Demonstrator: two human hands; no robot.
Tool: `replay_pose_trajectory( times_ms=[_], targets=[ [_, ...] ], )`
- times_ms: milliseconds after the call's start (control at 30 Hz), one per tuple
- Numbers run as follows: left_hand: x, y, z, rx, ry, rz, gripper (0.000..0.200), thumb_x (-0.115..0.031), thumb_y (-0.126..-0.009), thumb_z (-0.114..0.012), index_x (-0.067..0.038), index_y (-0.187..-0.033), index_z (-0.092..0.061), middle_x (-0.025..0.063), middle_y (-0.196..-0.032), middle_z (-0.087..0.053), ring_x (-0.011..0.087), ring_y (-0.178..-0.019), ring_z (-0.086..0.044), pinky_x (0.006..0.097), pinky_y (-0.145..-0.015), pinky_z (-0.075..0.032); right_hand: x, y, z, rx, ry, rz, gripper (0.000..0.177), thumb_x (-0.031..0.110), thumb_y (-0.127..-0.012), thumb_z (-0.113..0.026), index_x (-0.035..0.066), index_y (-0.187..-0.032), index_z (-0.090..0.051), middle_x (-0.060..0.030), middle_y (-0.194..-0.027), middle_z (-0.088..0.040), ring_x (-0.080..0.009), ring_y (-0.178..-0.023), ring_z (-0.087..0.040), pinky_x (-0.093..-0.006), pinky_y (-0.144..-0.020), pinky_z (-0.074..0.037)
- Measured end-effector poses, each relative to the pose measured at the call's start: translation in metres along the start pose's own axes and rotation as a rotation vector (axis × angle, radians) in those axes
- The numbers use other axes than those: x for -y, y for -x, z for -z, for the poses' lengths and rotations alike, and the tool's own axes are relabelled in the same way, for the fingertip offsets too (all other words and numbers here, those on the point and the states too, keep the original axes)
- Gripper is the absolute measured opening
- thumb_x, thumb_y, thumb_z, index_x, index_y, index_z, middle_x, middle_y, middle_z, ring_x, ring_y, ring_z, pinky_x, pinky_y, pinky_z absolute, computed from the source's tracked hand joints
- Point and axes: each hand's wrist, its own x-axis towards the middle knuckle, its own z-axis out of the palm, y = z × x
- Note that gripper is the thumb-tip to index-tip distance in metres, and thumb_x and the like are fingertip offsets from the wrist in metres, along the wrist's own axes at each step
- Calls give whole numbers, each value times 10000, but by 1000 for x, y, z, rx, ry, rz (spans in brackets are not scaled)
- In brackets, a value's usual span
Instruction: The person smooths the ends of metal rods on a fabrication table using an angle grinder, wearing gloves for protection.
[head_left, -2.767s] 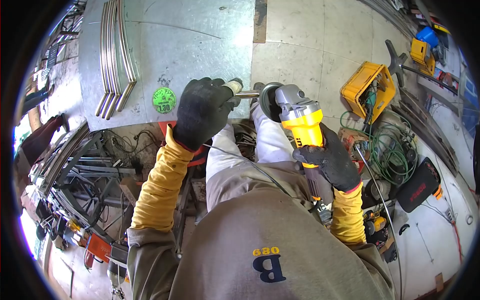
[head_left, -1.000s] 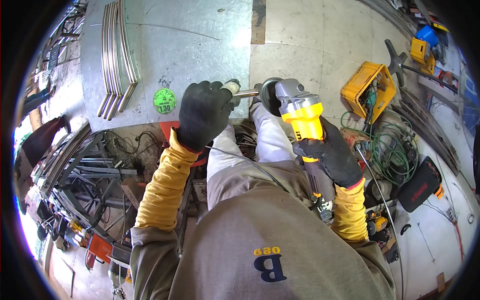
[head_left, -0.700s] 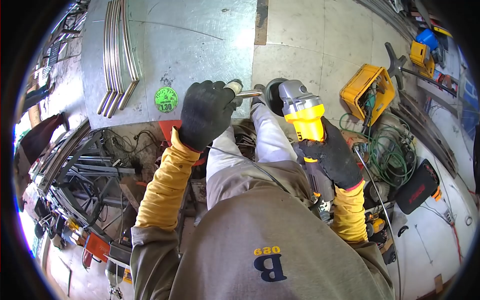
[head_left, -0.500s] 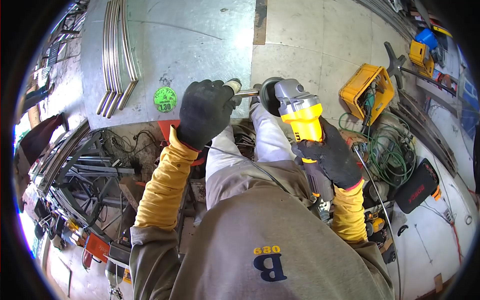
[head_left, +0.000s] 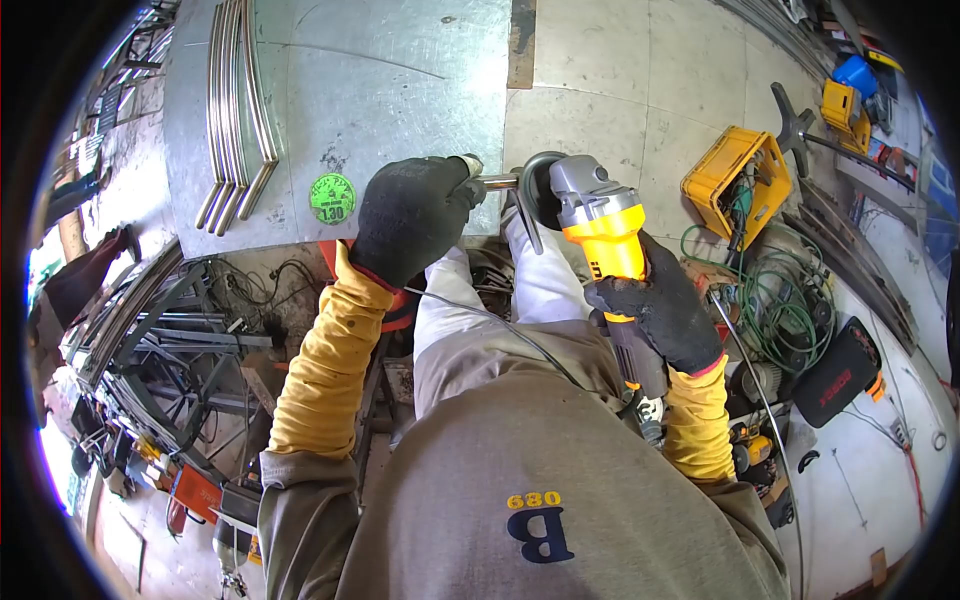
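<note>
My left hand (head_left: 412,215), in a black glove, is closed around a bent metal tube (head_left: 498,182) near the edge of the metal sheet-topped table. One leg of the tube (head_left: 530,228) points down toward my legs. My right hand (head_left: 668,305), also gloved, grips the body of a yellow and grey angle grinder (head_left: 608,238). The grinder's dark disc (head_left: 541,190) faces left and meets the tube just right of my left hand; whether they touch is hard to tell. A dark cord (head_left: 490,318) crosses my lap.
Several bent tubes (head_left: 228,120) lie at the left of the metal sheet (head_left: 400,110), beside a green round sticker (head_left: 332,198). A yellow crate (head_left: 735,190), tangled green cable (head_left: 770,310) and a dark case (head_left: 837,375) are at right. Metal frames (head_left: 170,370) crowd the left floor.
The tube has turned in my left hand, so its bent leg now shows hanging below the disc. My left hand has rolled slightly; the grinder has barely moved.
</note>
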Motion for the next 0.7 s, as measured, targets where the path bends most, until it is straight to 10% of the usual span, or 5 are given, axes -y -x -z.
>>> replay_pose_trajectory(
  times_ms=[700],
  targets=[
    [4, -4, 3, 141, 0, 114, 193, -270, -992, -708, -89, -1028, -766, 125, -783, -713, 333, -710, -706, 459, -656, -541, -9, 0, 1, -3, 150, 49, 501, 219, -901, -823, 17, -1315, -626, -53, -997, -701, -139, -798, -688, -323, -738, -576]
  ],
)
